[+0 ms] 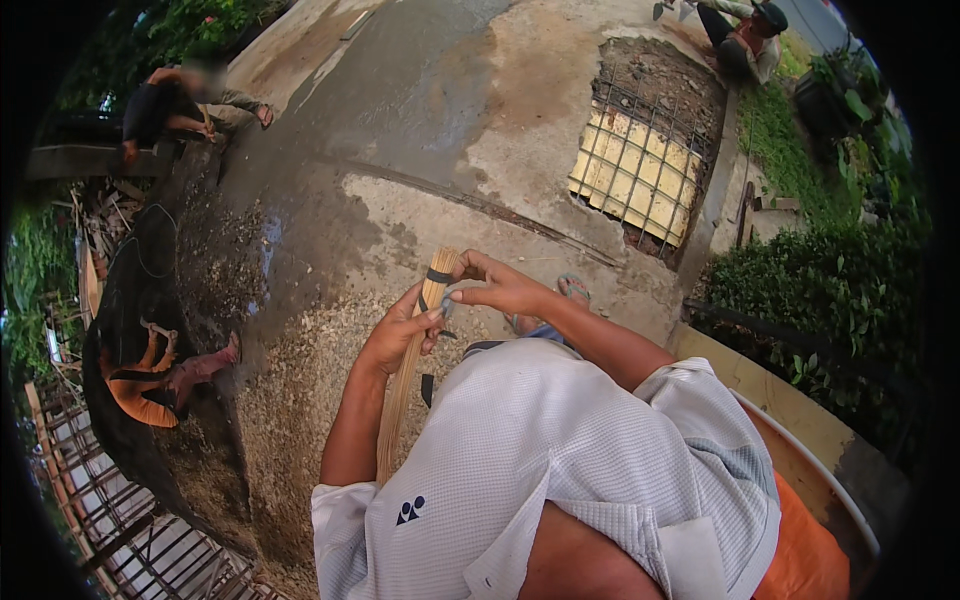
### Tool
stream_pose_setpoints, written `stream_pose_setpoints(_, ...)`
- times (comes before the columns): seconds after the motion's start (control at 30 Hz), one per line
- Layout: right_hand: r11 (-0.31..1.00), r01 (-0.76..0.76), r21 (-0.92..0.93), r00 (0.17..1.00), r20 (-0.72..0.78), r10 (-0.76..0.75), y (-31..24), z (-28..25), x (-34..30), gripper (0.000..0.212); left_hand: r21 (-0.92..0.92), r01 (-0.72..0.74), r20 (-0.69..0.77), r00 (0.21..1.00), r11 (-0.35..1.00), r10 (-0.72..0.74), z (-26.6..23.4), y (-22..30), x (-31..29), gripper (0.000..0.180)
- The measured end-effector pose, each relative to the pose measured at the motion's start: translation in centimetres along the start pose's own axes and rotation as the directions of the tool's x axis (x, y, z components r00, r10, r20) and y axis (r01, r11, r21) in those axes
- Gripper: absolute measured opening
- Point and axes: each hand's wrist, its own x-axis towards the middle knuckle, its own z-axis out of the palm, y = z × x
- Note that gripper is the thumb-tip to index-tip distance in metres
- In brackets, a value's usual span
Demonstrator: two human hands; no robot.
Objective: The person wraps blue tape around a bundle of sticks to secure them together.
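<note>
A broom of thin, straw-coloured sticks (402,395) slants up in front of my chest, its lower end hidden against my shirt. A black strip (438,276) is wound round the bundle near its top, and more of it loops loosely just below. My left hand (398,332) is wrapped round the bundle beneath that binding. At the bundle's upper right side, my right hand (497,286) has its fingers bent and thumb drawn in, pinching at the black strip; the exact contact is partly hidden.
Wet grey concrete (405,85) spreads ahead, with gravel (310,400) to the left. A rectangular pit with a rebar grid (640,155) lies ahead right. People crouch at far left (175,105), left (160,375) and far right (745,40). Bushes (800,310) line the right.
</note>
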Motion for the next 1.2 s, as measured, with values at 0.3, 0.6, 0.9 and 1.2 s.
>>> stream_pose_setpoints(0.3, 0.975, -0.188, -0.118, 0.982, -0.030, 0.185, 0.2, -0.6, 0.5, 0.029, -0.083, 0.004, -0.076, 0.997, 0.997, -0.011, -2.0, -0.5, 0.1, 0.068)
stream_pose_setpoints(0.6, 0.854, -0.470, 0.224, 0.849, -0.151, 0.507, -0.3, -0.9, -0.1, 0.030, -0.101, -0.028, -0.090, 0.996, 0.995, 0.019, -3.2, -0.4, -0.3, 0.064)
stream_pose_setpoints(0.9, 0.861, -0.508, -0.010, 0.859, -0.078, 0.506, -0.1, -1.5, -0.9, 0.027, 0.001, -0.026, -0.145, 0.989, 1.000, 0.026, -3.1, -0.6, -0.6, 0.058)
stream_pose_setpoints(1.2, 0.871, -0.200, -0.448, 0.977, -0.019, 0.214, -8.6, 1.2, -4.8, 0.027, 0.514, 0.099, -0.367, 0.923, 0.852, 0.114, -3.8, -4.1, 2.3, 0.033)
